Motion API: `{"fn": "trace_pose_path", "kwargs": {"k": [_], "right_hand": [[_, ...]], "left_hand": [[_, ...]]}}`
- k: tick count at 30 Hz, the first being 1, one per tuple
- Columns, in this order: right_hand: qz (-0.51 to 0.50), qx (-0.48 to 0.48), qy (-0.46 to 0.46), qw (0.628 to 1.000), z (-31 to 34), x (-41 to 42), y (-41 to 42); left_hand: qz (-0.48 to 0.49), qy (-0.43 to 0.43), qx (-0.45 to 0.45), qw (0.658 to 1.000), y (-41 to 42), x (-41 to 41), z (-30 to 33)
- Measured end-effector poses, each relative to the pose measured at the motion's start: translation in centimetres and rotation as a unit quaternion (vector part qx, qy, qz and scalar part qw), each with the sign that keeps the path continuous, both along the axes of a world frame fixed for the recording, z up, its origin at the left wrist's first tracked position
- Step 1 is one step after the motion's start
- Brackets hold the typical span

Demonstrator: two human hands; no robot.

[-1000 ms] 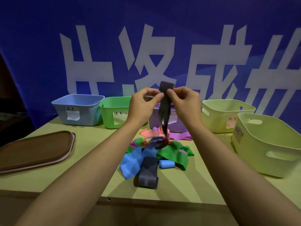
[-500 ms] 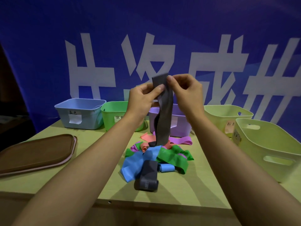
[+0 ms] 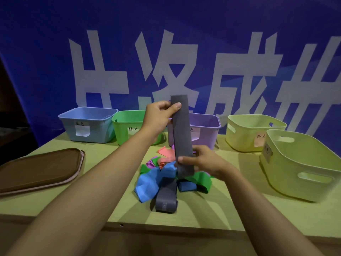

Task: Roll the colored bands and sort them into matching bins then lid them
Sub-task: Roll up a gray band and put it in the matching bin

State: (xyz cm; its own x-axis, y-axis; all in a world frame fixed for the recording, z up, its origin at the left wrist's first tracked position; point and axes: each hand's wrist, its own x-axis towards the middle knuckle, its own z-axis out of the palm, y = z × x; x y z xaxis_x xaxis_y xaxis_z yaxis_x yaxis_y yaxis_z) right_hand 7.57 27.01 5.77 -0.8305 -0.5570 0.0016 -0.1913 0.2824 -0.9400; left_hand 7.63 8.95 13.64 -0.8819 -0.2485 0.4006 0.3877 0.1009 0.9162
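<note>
Head view: nearest the camera on the tabletop point(image 3: 212, 217), a second grey band point(image 3: 166, 195) lies flat at the front edge of the pile of bands point(image 3: 167, 172), a loose tangle of blue, green, pink and purple. Just above that pile the right hand point(image 3: 204, 162) pinches the lower end of the grey band point(image 3: 181, 133), thumb in front and fingers curled behind. A moment ago both hands were together at the band's top; the right has since slid down to the bottom, so the strip now hangs straight and taut. Higher up, above the pile, the left hand point(image 3: 160, 113) pinches the top end between thumb and fingers. With the band pulled flat, rolling from one end looks ready to begin. Left of the pile, a brown lid point(image 3: 39, 168) rests on the tabletop. Behind the pile stand the blue bin point(image 3: 88, 124), green bin point(image 3: 127, 126) and purple bin point(image 3: 206, 129); right of it, two yellow bins point(image 3: 254, 133), all uncovered and, as far as shows, unfilled.
</note>
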Motion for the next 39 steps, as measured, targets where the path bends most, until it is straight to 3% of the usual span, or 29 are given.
{"fn": "trace_pose_path", "kwargs": {"k": [4,7,11,20,24,26,29,34,39], "right_hand": [[0.007,0.028,-0.062,0.998,-2.1,-0.2,0.2],[0.032,0.095,-0.07,0.993,-2.7,-0.2,0.7],[0.012,0.1,-0.088,0.991,-3.4,-0.3,0.7],[-0.08,0.277,0.017,0.957,-4.5,-1.3,0.4],[-0.111,0.386,0.102,0.91,-3.5,-1.8,0.6],[-0.143,0.396,0.143,0.896,-2.8,-3.0,0.9],[-0.183,0.311,0.194,0.912,-2.0,-5.2,0.9],[-0.191,0.03,0.209,0.959,0.1,-6.7,-1.0],[-0.175,-0.08,0.202,0.96,0.6,-8.3,-3.0]], "left_hand": [[0.007,-0.019,0.023,1.0,-0.3,-1.1,-1.4],[0.021,-0.024,0.049,0.998,-0.6,-1.6,-1.5],[0.027,-0.032,0.034,0.999,-0.8,-2.3,-1.9],[-0.019,-0.052,0.05,0.997,-0.1,-3.0,-4.0],[-0.021,-0.059,0.048,0.997,-0.4,-3.6,-4.7],[-0.028,-0.061,0.056,0.996,-0.4,-3.8,-5.0],[-0.033,-0.059,0.066,0.996,-0.5,-4.1,-5.6],[-0.033,-0.042,0.028,0.998,-0.5,-4.4,-6.6],[-0.017,-0.026,-0.024,0.999,-1.0,-6.0,-8.6]]}}
